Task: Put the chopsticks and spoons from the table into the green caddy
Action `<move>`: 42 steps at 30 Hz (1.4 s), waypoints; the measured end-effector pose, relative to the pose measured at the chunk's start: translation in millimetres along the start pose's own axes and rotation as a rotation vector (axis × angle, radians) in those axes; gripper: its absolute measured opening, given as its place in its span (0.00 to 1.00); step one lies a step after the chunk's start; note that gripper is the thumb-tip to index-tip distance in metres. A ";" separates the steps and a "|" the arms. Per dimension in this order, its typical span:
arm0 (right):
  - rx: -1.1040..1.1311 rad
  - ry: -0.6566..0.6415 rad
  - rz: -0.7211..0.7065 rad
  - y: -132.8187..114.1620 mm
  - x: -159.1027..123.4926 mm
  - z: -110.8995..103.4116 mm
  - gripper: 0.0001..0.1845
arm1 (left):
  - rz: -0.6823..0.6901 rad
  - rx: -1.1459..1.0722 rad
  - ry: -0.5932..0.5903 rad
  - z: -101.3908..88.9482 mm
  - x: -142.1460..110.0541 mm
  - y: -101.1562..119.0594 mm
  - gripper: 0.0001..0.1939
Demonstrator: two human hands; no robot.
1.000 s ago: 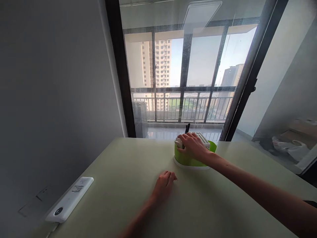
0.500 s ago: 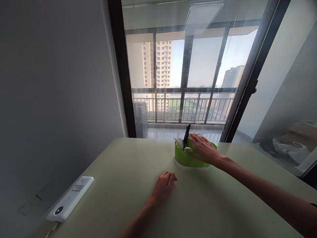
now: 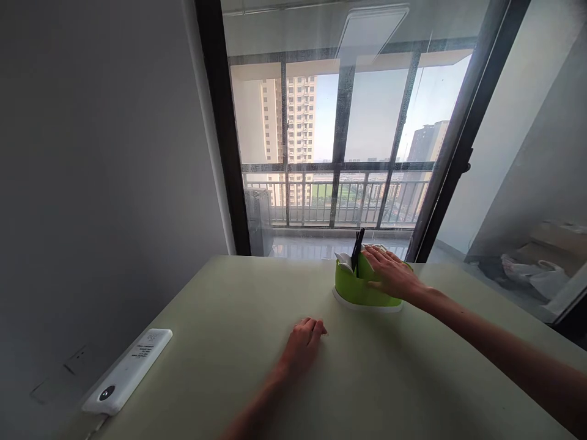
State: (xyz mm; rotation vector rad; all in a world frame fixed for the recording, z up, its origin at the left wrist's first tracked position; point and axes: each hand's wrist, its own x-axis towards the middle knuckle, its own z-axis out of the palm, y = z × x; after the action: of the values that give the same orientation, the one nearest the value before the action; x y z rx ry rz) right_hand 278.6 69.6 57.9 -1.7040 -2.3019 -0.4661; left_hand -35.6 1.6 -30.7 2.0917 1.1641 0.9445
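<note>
A green utensil holder (image 3: pixel 355 289) with a white base stands towards the far side of the table. Black chopsticks (image 3: pixel 356 252) rise from its left part, next to white spoons (image 3: pixel 343 261). Over its right part lies my right hand (image 3: pixel 391 272), fingers across the top and thumb at the front wall, gripping the holder. Most of that end is hidden under the hand. My left hand (image 3: pixel 306 342) rests on the table in front of the holder, apart from it. Its fingers are curled in, and nothing shows in them.
A long white power strip or device (image 3: pixel 131 371) with a cable lies at the table's left edge, near the grey wall. Beyond the pale table (image 3: pixel 247 305) stands a dark-framed glass door (image 3: pixel 220 134). White bags (image 3: pixel 534 275) lie on the floor at right.
The utensil holder has slid to the right along with my right hand. A pale oval thing at its front rim no longer shows. My left hand has stayed in place.
</note>
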 end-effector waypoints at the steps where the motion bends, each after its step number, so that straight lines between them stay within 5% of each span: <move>1: -0.006 -0.005 0.010 7.4 -1.7 2.4 0.49 | 0.001 -0.002 0.001 0.2 0.0 -0.6 0.29; 15: -0.042 -0.029 0.102 118.6 -27.5 32.6 0.48 | -0.011 -0.043 -0.014 -1.6 -1.5 -4.8 0.29; 23: -0.055 0.043 0.108 146.7 -40.0 37.8 0.41 | -0.026 -0.033 -0.015 -2.1 -1.8 -4.3 0.29; 27: -0.062 0.135 0.091 117.0 -50.1 34.4 0.37 | -0.026 -0.020 -0.022 -2.5 -2.2 -2.9 0.28; 32: 0.153 0.298 -0.016 29.2 -75.9 35.2 0.33 | -0.042 0.016 -0.030 -3.6 -2.6 0.2 0.25; 37: 0.450 0.116 -0.060 -54.4 -111.2 66.9 0.25 | -0.054 0.044 -0.032 -2.9 -1.8 0.1 0.22; 42: 0.588 -0.025 0.052 -97.3 -127.1 90.2 0.22 | -0.032 0.063 -0.034 -2.9 -1.0 -0.4 0.19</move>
State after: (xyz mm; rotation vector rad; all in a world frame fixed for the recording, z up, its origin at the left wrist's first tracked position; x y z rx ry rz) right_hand 222.4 -33.3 -83.6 -1.4639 -2.1102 0.2311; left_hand -38.4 1.3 -29.6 2.1235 1.2210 0.8648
